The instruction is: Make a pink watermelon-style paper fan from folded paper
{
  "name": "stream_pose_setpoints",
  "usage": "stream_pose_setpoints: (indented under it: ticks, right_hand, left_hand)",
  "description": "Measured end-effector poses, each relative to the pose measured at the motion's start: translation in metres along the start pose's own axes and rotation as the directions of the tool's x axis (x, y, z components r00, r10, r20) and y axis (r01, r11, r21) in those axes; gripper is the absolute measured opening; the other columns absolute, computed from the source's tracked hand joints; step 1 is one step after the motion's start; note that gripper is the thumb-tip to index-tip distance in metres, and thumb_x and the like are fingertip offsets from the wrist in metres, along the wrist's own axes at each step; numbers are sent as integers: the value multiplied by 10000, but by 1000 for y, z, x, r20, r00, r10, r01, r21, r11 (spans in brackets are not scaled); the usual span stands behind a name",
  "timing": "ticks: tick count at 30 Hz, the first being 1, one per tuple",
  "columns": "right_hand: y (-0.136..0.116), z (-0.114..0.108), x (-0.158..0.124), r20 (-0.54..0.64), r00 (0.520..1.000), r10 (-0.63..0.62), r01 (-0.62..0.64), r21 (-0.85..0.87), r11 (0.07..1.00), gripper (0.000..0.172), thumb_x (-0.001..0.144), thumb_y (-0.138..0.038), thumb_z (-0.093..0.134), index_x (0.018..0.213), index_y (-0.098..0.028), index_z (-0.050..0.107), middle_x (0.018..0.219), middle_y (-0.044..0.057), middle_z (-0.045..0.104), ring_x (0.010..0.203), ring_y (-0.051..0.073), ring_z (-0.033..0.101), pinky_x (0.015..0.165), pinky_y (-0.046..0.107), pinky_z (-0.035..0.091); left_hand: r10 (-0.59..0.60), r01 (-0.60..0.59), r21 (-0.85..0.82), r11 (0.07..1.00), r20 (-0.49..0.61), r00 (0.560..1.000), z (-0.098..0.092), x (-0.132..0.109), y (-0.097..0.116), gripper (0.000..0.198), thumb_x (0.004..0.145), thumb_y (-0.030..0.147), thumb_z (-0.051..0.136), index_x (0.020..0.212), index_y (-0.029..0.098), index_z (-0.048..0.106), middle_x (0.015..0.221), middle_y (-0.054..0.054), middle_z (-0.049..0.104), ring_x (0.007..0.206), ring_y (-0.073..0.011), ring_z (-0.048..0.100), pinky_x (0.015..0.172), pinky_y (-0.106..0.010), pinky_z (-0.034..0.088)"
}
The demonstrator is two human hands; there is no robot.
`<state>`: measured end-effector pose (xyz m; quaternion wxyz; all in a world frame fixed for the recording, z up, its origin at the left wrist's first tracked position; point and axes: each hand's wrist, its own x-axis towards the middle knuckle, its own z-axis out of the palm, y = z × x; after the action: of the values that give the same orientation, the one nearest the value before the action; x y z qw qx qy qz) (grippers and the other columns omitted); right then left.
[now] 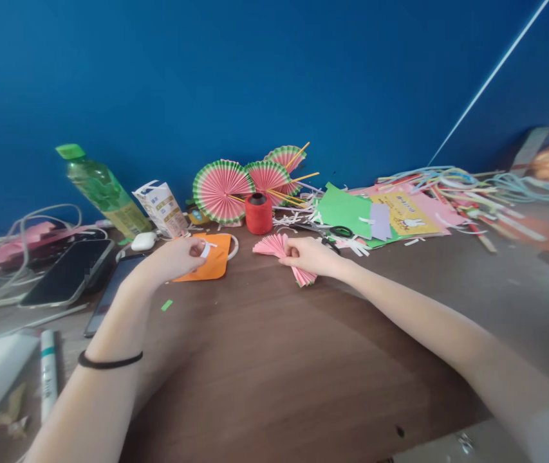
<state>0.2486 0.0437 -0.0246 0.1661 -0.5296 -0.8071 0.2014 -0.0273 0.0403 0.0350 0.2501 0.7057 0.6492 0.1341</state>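
Observation:
My right hand [310,256] is closed around the middle of a pink pleated paper fan [274,245], whose folds stick out at both ends of the fist. My left hand [177,257] is closed on a small white strip [205,249], just over an orange paper sheet [214,260] lying on the brown table [274,360]. A black band circles my left forearm. A red thread spool [259,213] stands just behind both hands.
Three finished pink-and-green paper fans [221,190] on yellow sticks lean at the blue wall. A green bottle [103,190], a small carton [162,207], white earbud case [143,241], phones [69,273] and cables lie left. Scissors [339,231], coloured sheets and paper strips [448,186] lie right.

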Motion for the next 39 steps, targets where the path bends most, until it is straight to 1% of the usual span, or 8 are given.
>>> stream_pose_setpoints:
  ticks: [5, 10, 15, 20, 22, 25, 30, 39]
  right_hand:
    - [0, -1, 1, 8, 1000, 9, -9, -23, 1000, 232, 734, -408, 595, 703, -183, 550, 685, 10, 594, 599, 124, 504, 518, 222, 269]
    - [1, -1, 0, 4, 1000, 4, -4, -33, 999, 178, 742, -367, 577, 731, -190, 556, 706, 10, 613, 622, 129, 522, 523, 221, 276]
    - [2, -1, 1, -14, 1000, -7, 7, -51, 999, 219, 720, -409, 596, 715, -195, 551, 695, 4, 606, 623, 135, 517, 525, 227, 279]
    - [2, -2, 3, -243, 970, -30, 47, 66, 997, 181, 812, -314, 475, 721, -183, 560, 724, 16, 605, 647, 139, 518, 596, 248, 341]
    - [2, -3, 4, -353, 933, -71, 125, 134, 983, 160, 823, -241, 438, 761, -175, 570, 768, 25, 607, 689, 142, 525, 644, 258, 369]
    - [-2, -6, 2, -420, 896, -140, 245, 207, 947, 162, 821, -194, 427, 814, -172, 588, 821, 37, 604, 749, 150, 538, 695, 276, 399]
    - [-20, -9, -9, -388, 881, -269, 392, 284, 875, 180, 809, -154, 461, 904, -175, 613, 901, 54, 604, 853, 167, 550, 786, 324, 423]
    - [-37, -3, -22, -350, 863, -366, 481, 342, 807, 235, 839, -183, 460, 1003, -191, 629, 1026, 80, 593, 1003, 189, 545, 878, 343, 442]
  left_hand:
    - [9, -3, -64, 998, 103, 995, -8, -11, 17, 206, 655, 353, 555, 806, 214, 550, 759, -9, 696, 743, -197, 640, 607, -252, 401]
    - [119, -97, -138, 986, 167, 979, -3, -18, 31, 212, 704, 389, 529, 782, 193, 539, 701, -16, 685, 735, -185, 623, 648, -254, 401]
    - [192, -65, -401, 914, 286, 939, 4, -19, 38, 247, 691, 353, 578, 870, 185, 551, 661, -23, 656, 653, -164, 604, 603, -240, 415]
    - [299, -31, -553, 832, 402, 866, 9, -19, 37, 386, 655, 244, 645, 1027, 196, 553, 918, -67, 676, 843, -187, 630, 740, -274, 458]
    - [319, -24, -579, 815, 414, 853, 11, -19, 38, 475, 646, 215, 654, 1102, 202, 525, 1003, -82, 668, 889, -199, 633, 741, -272, 462]
    - [321, -22, -582, 813, 416, 851, 18, -20, 44, 494, 658, 197, 650, 1130, 192, 506, 1026, -102, 665, 893, -203, 637, 709, -254, 466]
    - [329, -59, -559, 827, 396, 857, 34, -20, 51, 312, 703, 233, 613, 1004, 172, 558, 957, -91, 688, 862, -201, 643, 700, -256, 474]
    - [295, -78, -502, 862, 370, 881, 39, -24, 58, 303, 754, 267, 559, 1038, 164, 546, 896, -75, 700, 767, -163, 637, 650, -236, 455]
